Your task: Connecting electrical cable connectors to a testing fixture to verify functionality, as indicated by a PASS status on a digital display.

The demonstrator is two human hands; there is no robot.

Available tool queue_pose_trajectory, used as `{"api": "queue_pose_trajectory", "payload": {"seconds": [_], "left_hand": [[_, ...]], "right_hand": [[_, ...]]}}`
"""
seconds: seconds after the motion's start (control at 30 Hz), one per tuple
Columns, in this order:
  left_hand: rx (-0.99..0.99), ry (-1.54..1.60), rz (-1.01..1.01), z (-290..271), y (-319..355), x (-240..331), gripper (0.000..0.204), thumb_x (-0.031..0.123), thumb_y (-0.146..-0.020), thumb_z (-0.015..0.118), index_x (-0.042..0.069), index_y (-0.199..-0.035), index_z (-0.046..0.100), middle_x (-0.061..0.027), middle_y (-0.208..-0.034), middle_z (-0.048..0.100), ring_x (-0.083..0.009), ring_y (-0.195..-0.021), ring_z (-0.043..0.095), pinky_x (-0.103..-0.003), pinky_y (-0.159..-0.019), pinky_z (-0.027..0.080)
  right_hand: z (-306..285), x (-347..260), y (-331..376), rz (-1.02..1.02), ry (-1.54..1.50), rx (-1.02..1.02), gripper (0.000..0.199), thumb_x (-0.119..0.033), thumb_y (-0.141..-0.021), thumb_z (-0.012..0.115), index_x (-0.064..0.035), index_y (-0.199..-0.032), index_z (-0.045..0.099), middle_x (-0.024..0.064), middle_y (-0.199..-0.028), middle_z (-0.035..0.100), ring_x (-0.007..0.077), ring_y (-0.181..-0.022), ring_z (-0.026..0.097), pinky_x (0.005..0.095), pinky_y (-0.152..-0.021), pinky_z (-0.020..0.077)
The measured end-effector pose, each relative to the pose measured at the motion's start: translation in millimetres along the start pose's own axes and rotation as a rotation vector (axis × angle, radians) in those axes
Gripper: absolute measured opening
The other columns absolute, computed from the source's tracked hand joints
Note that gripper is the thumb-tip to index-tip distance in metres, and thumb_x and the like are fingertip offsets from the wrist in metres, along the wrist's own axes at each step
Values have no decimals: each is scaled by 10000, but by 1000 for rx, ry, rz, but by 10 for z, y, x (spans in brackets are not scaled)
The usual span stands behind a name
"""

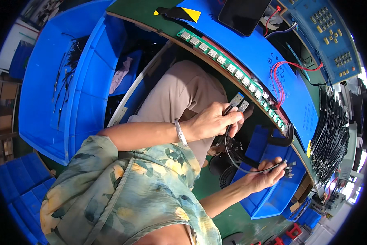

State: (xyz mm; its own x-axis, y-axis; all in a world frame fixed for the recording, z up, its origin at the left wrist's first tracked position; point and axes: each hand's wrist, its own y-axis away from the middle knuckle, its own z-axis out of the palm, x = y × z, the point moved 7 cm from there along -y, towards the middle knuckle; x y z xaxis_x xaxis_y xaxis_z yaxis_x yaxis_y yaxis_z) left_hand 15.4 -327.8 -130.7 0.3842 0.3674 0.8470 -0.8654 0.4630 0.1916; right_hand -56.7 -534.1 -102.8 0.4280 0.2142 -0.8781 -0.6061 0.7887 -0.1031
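Observation:
My left hand is closed around black cables, with their flat metal USB-type plugs sticking up past the fingertips. One plug shows a blue insert. A thin black cable bows down from there and across to my right hand. That hand pinches the cables near their other end, where several small metal-tipped plugs poke out beyond the fingers. Just past my left hand, at the bench edge, runs a long green circuit board with a row of metal sockets; the plugs are apart from it.
A large blue bin with loose black cables stands at left. Another blue bin sits below my right hand. On the bench are a blue sheet, red wires, a dark phone and a thick black cable bundle.

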Motion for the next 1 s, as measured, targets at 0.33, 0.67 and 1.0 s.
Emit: {"api": "queue_pose_trajectory", "payload": {"seconds": [0.33, 0.67, 1.0], "left_hand": [[56, -141, 68, 60, -155, 260, 219, 193, -814, 471, 10, -706, 521, -67, -540, 571, -55, -451, 457, -197, -430, 360], [89, -94, 62, 23, -193, 208, 223, 201, -816, 494, -5, -762, 561, -50, -577, 586, -2, -392, 326, -168, -364, 253], [81, 16, 39, 45, -258, 233, 184, 150, -821, 493, -13, -766, 557, -91, -598, 579, 3, -370, 303, -155, -343, 200]], "right_hand": [[457, 327, 234, 306, 32, -411, 109, -72, -820, 511, 28, -818, 555, 131, -774, 575, 40, -396, 344, 152, -320, 246], [637, 267, 270, 169, 234, -424, 95, -50, -800, 537, 18, -749, 580, 101, -722, 583, 37, -413, 386, 150, -331, 266], [683, 315, 274, 274, 195, -599, 157, -34, -818, 482, 21, -675, 512, 124, -745, 570, 67, -445, 389, 173, -376, 294]]}}
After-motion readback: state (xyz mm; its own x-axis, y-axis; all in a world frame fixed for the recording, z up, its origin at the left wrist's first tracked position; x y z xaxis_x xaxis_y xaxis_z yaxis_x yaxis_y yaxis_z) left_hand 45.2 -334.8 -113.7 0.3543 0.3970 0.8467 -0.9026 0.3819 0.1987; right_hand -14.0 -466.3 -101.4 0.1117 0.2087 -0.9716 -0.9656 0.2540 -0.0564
